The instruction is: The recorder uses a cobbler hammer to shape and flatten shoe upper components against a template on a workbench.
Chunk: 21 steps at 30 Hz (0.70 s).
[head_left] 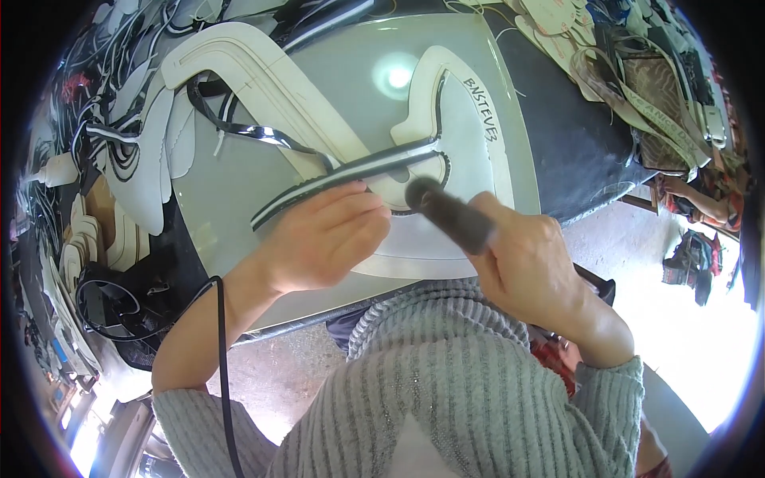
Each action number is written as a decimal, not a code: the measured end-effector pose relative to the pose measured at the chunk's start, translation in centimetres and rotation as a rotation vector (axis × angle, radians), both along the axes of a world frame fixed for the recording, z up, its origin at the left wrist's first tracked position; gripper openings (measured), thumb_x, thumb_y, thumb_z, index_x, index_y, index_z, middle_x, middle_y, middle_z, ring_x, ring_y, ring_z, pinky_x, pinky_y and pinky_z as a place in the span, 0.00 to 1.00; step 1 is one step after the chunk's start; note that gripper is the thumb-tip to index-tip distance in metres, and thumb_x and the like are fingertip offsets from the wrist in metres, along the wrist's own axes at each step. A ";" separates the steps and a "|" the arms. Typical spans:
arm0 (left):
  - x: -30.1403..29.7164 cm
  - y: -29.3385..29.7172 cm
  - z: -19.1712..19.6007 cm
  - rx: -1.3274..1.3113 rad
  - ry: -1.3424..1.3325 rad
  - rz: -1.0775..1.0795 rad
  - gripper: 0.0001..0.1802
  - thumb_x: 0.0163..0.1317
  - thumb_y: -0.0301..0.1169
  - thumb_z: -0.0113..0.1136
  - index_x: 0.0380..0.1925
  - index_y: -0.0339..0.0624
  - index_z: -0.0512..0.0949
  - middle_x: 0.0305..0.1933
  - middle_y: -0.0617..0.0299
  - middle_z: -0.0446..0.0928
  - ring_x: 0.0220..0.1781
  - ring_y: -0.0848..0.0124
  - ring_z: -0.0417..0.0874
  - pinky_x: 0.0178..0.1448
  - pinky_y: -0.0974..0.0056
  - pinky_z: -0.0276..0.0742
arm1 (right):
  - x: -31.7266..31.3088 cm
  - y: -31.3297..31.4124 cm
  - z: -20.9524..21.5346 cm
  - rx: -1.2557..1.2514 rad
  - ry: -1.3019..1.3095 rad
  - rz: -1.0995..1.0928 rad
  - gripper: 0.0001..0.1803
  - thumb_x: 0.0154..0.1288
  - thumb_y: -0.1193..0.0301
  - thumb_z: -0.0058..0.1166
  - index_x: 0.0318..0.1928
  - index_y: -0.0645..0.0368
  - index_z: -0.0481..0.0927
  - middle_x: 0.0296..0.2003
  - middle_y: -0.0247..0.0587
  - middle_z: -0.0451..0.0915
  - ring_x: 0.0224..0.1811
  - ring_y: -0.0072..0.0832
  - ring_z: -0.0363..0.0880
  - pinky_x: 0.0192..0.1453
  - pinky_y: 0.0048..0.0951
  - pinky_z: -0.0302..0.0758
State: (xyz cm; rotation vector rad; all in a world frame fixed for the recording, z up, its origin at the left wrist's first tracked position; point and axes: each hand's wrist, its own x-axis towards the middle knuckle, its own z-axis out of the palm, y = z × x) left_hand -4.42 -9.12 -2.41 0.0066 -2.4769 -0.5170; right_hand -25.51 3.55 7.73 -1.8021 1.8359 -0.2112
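Observation:
My right hand is closed round a dark hammer, blurred, its rounded end over the inner curve of a white cut piece. The piece has a black edging and handwriting on it. Across it lies a black strip with a white stripe, running down to the left. My left hand, slightly blurred, is closed at the lower edge of this strip, fingers bent against it; the fingertips are partly hidden. Farther left, a glossy black strap curls over a long cream pattern piece.
The grey board lies on a dark table. White cut pieces and black trims crowd the left side. Cream pieces and straps lie at the far right. A black cable crosses my left arm. Another person's arm shows at right.

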 end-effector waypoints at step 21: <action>-7.8 3.6 2.4 0.569 -0.216 0.075 0.33 0.56 0.16 0.64 0.63 0.37 0.67 0.52 0.51 0.81 0.55 0.54 0.83 0.57 0.56 0.79 | -5.6 2.6 -5.1 -0.139 -0.142 -0.546 0.13 0.75 0.64 0.48 0.44 0.64 0.74 0.23 0.56 0.78 0.29 0.56 0.79 0.33 0.49 0.73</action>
